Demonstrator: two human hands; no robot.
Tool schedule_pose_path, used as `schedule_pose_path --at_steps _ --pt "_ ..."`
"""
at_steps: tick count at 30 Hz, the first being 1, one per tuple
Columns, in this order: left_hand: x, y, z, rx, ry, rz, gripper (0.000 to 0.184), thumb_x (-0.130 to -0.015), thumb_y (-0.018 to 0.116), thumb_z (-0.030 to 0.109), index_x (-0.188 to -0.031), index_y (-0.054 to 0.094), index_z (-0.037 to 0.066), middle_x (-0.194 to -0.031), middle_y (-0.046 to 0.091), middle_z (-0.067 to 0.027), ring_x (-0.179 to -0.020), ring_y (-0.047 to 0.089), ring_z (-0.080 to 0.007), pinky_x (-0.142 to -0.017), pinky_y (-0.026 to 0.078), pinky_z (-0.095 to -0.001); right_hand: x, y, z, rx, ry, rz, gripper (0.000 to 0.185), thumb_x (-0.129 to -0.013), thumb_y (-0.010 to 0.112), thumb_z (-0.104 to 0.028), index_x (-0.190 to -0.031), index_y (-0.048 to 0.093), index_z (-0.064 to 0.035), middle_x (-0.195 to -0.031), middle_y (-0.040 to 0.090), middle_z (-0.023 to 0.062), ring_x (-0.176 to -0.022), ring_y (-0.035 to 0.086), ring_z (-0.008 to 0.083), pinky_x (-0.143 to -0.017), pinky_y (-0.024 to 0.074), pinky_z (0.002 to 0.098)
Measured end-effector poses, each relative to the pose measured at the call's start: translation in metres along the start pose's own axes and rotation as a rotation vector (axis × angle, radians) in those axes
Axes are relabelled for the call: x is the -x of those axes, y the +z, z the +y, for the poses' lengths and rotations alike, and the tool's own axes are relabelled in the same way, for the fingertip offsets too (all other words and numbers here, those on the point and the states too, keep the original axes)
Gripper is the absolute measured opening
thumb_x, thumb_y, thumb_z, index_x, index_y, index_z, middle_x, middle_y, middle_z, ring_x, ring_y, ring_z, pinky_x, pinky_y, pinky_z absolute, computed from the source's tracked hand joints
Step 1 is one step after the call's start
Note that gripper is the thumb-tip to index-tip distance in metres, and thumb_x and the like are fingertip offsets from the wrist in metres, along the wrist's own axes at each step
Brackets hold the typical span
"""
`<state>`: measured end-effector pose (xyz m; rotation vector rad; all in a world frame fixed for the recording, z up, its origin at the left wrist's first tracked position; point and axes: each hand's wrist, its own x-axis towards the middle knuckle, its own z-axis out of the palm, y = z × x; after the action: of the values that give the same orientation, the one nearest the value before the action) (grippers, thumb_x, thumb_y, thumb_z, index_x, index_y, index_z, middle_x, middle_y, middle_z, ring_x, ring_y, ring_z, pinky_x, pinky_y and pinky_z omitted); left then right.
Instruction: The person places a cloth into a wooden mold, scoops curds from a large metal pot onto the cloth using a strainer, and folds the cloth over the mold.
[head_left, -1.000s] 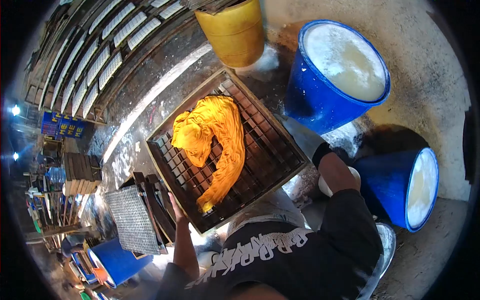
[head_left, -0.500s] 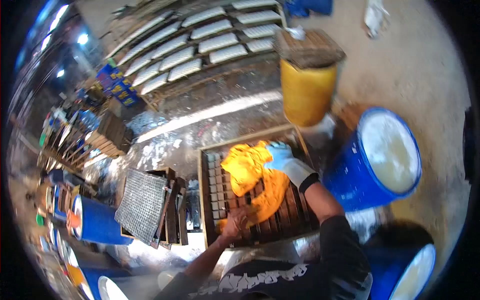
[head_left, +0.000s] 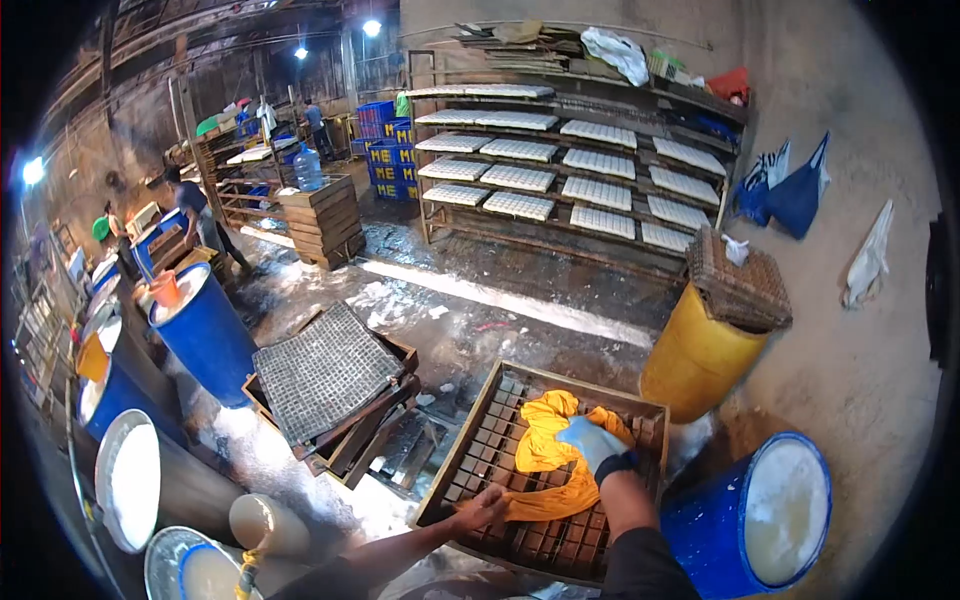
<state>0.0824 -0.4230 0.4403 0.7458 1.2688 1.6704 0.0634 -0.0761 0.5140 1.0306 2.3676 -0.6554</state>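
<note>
An orange cloth [head_left: 545, 440] lies bunched over a wooden-framed tray [head_left: 481, 408] divided by a grid into small squares. My right hand [head_left: 592, 442], in a pale blue and white glove, grips the bunched part of the cloth toward the tray's right side. Bare, my left hand [head_left: 484, 508] has its fingers closed at the cloth's left end, low over the tray near its left edge. Brown squares show through the grid around the cloth. The fingertips of the gloved hand are partly hidden in the folds.
A blue barrel [head_left: 785, 515] with whitish contents stands right of the tray, a yellow barrel [head_left: 690, 360] behind it. Stacked frames with a grid mat [head_left: 328, 375] sit to the left, beside more barrels. A rack [head_left: 590, 215] holds white slabs; a person [head_left: 195, 215] stands far left.
My view has tilted up, bringing the whole rack and people at the back into sight. Both hands stay at the cloth, which keeps a similar bunched shape on the tray.
</note>
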Motion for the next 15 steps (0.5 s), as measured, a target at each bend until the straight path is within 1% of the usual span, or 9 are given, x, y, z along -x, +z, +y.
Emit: schedule_pose_path --at_steps 1,3,4,6,7,8,10,12,15 --pt "0.008 -0.004 0.028 0.064 -0.164 -0.016 0.025 -0.102 0.057 0.034 -0.102 0.051 0.01 -0.083 0.049 0.0031 -0.074 0.051 -0.0081 -0.066 0.046 -0.0245 0.001 0.009 0.013 0.015 0.006 0.017 0.078 -0.074 0.08 -0.041 -0.139 0.054 -0.0057 -0.134 0.061 0.0181 -0.123 0.059 0.0329 -0.1 0.0473 0.0392" --pt "0.01 -0.017 0.034 0.038 -0.156 -0.042 0.035 -0.097 0.063 0.041 -0.103 0.055 0.007 -0.081 0.055 -0.0009 -0.076 0.057 -0.0136 -0.069 0.049 -0.0291 -0.008 0.024 0.056 -0.6 -0.214 0.087 0.061 -0.081 0.072 -0.03 -0.131 0.056 0.0007 -0.126 0.065 0.0185 -0.115 0.063 0.0345 -0.097 0.0519 0.0409" --pt "0.011 -0.024 0.035 0.025 -0.153 -0.054 0.041 -0.094 0.067 0.044 -0.104 0.057 0.006 -0.08 0.058 -0.0029 -0.076 0.06 -0.0163 -0.07 0.051 -0.0313 -0.002 0.012 0.07 -0.588 -0.212 0.103 0.061 -0.081 0.072 -0.03 -0.131 0.056 0.0007 -0.126 0.065 0.0185 -0.115 0.063 0.0345 -0.097 0.0519 0.0409" --pt "0.023 -0.042 0.066 -0.776 -0.347 -0.186 0.057 -0.083 0.075 0.055 -0.11 0.062 0.006 -0.089 0.068 -0.0124 -0.081 0.068 -0.0268 -0.075 0.054 -0.0398 0.029 -0.016 0.101 -1.131 -0.238 0.235 0.054 -0.084 0.067 -0.029 -0.129 0.058 0.0003 -0.124 0.066 0.0171 -0.113 0.064 0.0332 -0.096 0.0531 0.0418" --pt "0.026 -0.059 0.069 -0.827 -0.334 -0.309 0.066 -0.073 0.079 0.059 -0.114 0.065 0.009 -0.101 0.071 -0.0198 -0.093 0.07 -0.0349 -0.082 0.054 -0.0449 0.052 -0.017 0.115 -1.409 -0.235 0.301 0.051 -0.086 0.065 -0.029 -0.128 0.058 0.0001 -0.123 0.066 0.0163 -0.112 0.065 0.0326 -0.095 0.0538 0.0422" --pt "0.03 -0.07 0.067 -1.032 -0.186 -0.28 0.052 -0.076 0.078 0.052 -0.107 0.067 0.012 -0.095 0.071 -0.0175 -0.092 0.069 -0.0367 -0.08 0.054 -0.0462 0.077 -0.019 0.125 -1.681 -0.254 0.379 0.048 -0.088 0.062 -0.028 -0.126 0.059 -0.0002 -0.122 0.067 0.0156 -0.111 0.065 0.032 -0.094 0.0544 0.0426" --pt "0.032 -0.088 0.072 -1.051 -0.139 -0.224 0.045 -0.08 0.074 0.049 -0.107 0.068 0.014 -0.094 0.071 -0.0178 -0.092 0.068 -0.039 -0.08 0.054 -0.0472 0.23 -0.064 0.044 -1.78 -0.321 0.643 0.037 -0.089 0.063 -0.03 -0.115 0.065 -0.0036 -0.112 0.069 0.0117 -0.102 0.068 0.0281 -0.089 0.0554 0.0431" --pt "0.035 -0.111 0.084 -0.907 0.061 -0.15 0.038 -0.082 0.073 0.043 -0.107 0.067 0.015 -0.094 0.071 -0.0193 -0.092 0.067 -0.04 -0.078 0.054 -0.0475 0.289 -0.087 0.065 -1.869 -0.421 0.658 0.041 -0.09 0.064 -0.033 -0.117 0.064 -0.0037 -0.113 0.069 0.0121 -0.102 0.068 0.0291 -0.09 0.056 0.046" --pt "0.037 -0.127 0.143 -0.632 0.268 -0.091 0.021 -0.088 0.068 0.021 -0.106 0.064 0.009 -0.097 0.069 -0.0114 -0.089 0.067 -0.0241 -0.076 0.052 -0.0366 0.407 -0.097 0.062 -1.793 -0.458 0.964 0.046 -0.089 0.065 -0.038 -0.119 0.063 -0.0035 -0.116 0.069 0.0133 -0.103 0.068 0.0303 -0.092 0.055 0.0474"
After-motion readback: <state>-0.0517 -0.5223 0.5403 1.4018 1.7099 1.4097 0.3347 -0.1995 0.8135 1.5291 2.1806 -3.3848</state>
